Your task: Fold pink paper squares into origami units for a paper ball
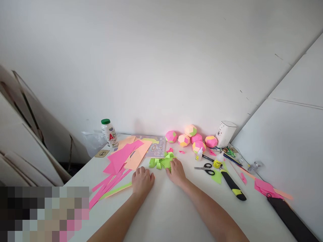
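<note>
My left hand lies palm down on the table, its fingers bent a little and the thumb apart. The ends of a thin green paper strip and an orange paper strip reach its left side; whether they run under the palm is hidden. My right hand rests at the right edge of a heap of folded green paper pieces. Its thumb and forefinger are spread and touch the green paper. Behind the heap is a spiral notebook. Pink paper sheets and orange paper sheets lie left of it.
Several paper balls stand along the wall. On the right are scissors, a glue bottle, a utility knife, a white cylinder and pink paper. A white bottle with a green cap stands back left.
</note>
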### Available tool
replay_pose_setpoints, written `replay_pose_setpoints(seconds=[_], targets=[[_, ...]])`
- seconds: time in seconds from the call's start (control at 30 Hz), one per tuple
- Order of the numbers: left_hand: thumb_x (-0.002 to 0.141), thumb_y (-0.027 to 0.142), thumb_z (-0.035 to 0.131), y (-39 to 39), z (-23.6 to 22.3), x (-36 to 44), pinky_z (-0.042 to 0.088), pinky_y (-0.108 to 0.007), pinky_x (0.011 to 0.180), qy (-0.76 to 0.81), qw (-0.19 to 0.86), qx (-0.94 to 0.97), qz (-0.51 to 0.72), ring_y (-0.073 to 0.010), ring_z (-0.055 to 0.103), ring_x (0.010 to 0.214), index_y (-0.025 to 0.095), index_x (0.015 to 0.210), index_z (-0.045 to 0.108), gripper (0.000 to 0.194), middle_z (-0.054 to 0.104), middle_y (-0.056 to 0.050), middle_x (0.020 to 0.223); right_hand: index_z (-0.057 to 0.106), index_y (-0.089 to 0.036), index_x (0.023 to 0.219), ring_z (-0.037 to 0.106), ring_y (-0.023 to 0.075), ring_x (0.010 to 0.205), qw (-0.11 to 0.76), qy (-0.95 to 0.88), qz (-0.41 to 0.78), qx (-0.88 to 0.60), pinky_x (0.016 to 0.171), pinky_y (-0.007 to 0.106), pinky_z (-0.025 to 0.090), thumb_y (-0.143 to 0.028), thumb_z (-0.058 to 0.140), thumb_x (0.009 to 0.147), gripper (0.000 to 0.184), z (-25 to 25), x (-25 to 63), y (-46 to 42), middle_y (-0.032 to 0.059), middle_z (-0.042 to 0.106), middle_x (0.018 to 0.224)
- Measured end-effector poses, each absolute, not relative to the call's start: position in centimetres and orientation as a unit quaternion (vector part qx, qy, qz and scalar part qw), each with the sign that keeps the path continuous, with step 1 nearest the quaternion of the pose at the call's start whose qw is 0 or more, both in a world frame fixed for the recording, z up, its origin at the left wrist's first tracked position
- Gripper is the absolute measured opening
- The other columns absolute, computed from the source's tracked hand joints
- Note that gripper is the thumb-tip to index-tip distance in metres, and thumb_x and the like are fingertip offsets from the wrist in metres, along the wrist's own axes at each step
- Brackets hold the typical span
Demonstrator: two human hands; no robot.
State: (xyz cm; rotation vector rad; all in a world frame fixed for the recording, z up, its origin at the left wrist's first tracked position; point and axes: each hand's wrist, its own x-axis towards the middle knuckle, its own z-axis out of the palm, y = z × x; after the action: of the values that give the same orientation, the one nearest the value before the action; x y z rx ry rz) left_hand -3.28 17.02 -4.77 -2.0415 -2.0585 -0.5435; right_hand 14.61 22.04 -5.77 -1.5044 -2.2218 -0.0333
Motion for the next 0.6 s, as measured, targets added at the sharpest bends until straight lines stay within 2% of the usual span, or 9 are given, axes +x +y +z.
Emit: replay_pose_setpoints(seconds=[0.13, 0.23, 0.33, 0.5, 0.6], targets=[[0.082, 0.017, 0.034, 18.3, -4.7, -4.5, 0.036, -0.040, 0.079, -0.708, 0.122, -0.668, -0.192, -0.0270, 0.054, 0.086, 0.011, 0.084, 0.063, 0.030, 0.059, -0.014, 0.086, 0.054, -0.009, 0.106, 0.040, 0.0320, 0.118, 0.209, -0.830, -0.006, -0.517, 0.100, 0.049, 0.032, -0.025, 0.046, 0.083, 0.029, -6.2, 16.0, 20.5, 0.0196, 0.049, 0.122], [0.081, 0.010, 0.035, 18.6, -5.1, -4.2, 0.030, -0.042, 0.093, -0.660, 0.139, -0.703, -0.226, -0.0276, 0.050, 0.102, 0.013, 0.096, 0.062, 0.031, 0.060, -0.014, 0.099, 0.053, -0.009, 0.110, 0.036, 0.0317, 0.121, 0.205, -0.845, 0.008, -0.494, 0.101, 0.049, 0.032, -0.024, 0.046, 0.082, 0.032, -5.8, 17.8, 17.8, 0.0189, 0.047, 0.125], [0.082, 0.012, 0.035, 18.6, -5.6, -3.8, 0.025, -0.042, 0.101, -0.612, 0.125, -0.746, -0.231, -0.0270, 0.047, 0.111, 0.014, 0.100, 0.061, 0.031, 0.061, -0.013, 0.106, 0.051, -0.011, 0.115, 0.034, 0.0307, 0.123, 0.198, -0.853, 0.033, -0.482, 0.101, 0.048, 0.033, -0.023, 0.045, 0.083, 0.035, -5.2, 19.4, 14.7, 0.0174, 0.045, 0.129], [0.084, 0.019, 0.036, 18.4, -5.9, -3.3, 0.024, -0.045, 0.103, -0.563, 0.079, -0.792, -0.223, -0.0271, 0.046, 0.114, 0.016, 0.104, 0.060, 0.031, 0.059, -0.011, 0.116, 0.050, -0.013, 0.117, 0.032, 0.0290, 0.125, 0.194, -0.868, 0.074, -0.451, 0.103, 0.047, 0.031, -0.021, 0.048, 0.080, 0.038, -4.1, 21.1, 10.7, 0.0147, 0.043, 0.130], [0.082, 0.015, 0.037, 18.1, -5.9, -3.3, 0.033, -0.041, 0.098, -0.545, 0.057, -0.808, -0.218, -0.0257, 0.047, 0.112, 0.017, 0.103, 0.061, 0.031, 0.055, -0.010, 0.120, 0.054, -0.016, 0.111, 0.036, 0.0288, 0.121, 0.208, -0.864, 0.106, -0.446, 0.101, 0.046, 0.034, -0.025, 0.052, 0.077, 0.036, -3.9, 21.6, 10.0, 0.0133, 0.047, 0.126]])
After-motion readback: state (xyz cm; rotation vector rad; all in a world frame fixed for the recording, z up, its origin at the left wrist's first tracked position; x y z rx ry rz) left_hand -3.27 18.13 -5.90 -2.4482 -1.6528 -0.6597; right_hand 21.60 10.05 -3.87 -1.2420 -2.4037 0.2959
